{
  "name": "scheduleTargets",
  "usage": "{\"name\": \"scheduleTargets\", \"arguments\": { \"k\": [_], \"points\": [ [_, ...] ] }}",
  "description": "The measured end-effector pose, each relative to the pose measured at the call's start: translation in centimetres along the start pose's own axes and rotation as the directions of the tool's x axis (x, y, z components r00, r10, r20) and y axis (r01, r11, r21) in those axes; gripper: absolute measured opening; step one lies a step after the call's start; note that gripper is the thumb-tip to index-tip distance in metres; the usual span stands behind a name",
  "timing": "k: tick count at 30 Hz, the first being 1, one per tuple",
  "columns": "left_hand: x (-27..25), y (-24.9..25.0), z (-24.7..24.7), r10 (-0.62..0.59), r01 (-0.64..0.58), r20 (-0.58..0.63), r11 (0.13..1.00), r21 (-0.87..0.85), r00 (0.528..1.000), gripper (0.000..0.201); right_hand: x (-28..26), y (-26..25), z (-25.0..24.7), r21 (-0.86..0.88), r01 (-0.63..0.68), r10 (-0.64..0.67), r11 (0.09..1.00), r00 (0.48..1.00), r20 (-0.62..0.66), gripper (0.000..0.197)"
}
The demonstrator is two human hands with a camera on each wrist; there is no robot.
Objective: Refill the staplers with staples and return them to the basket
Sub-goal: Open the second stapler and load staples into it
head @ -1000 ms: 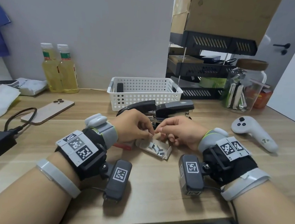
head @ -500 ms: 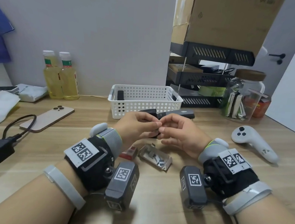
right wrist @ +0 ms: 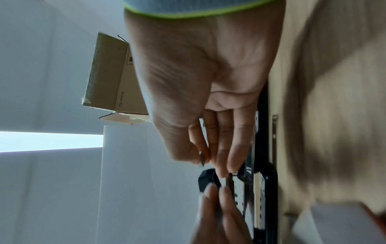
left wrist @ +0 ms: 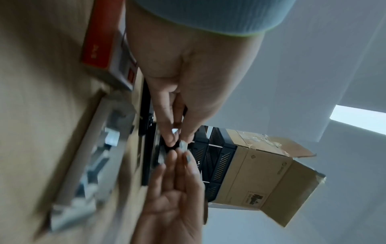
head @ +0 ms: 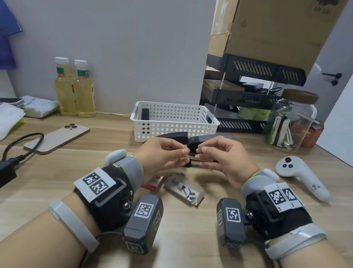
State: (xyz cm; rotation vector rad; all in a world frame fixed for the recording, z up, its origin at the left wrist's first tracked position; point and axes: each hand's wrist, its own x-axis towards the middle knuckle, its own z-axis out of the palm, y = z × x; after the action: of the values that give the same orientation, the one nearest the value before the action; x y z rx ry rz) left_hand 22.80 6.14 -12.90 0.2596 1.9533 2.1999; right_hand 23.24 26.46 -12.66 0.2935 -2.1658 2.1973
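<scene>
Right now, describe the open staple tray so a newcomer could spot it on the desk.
Find the white perforated basket; come toward the wrists. The staple tray lies there, an open grey box holding loose staple strips, beside a closed red box.

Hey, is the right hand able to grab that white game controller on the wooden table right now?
Probably not yet: the right hand is pinching a strip of staples; the white game controller lies unobstructed beside it.

Matt black stapler (head: 194, 143), perforated white plastic basket (head: 173, 124), seemingly laminate wood-grain table (head: 184, 230).
</scene>
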Motion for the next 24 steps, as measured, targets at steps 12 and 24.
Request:
{"name": "scheduleTargets", "arguments": {
  "k": [12, 24],
  "points": [
    [-0.9, 0.5, -0.4, 0.031, -0.034, 0.019, 0.585, 0.810, 0.999, 0.011, 0.6, 0.6, -2.2, 0.190, -0.044, 0.071, 0.981, 0.988, -0.134, 0.016],
    [-0.6, 0.4, -0.3, -0.005, -0.041, 0.050, 0.492, 0.869, 0.999, 0.010, 1.0, 0.9, -2.7, 0.160, -0.108, 0.141, 0.981, 0.968, -0.207, 0.021]
  ]
}}
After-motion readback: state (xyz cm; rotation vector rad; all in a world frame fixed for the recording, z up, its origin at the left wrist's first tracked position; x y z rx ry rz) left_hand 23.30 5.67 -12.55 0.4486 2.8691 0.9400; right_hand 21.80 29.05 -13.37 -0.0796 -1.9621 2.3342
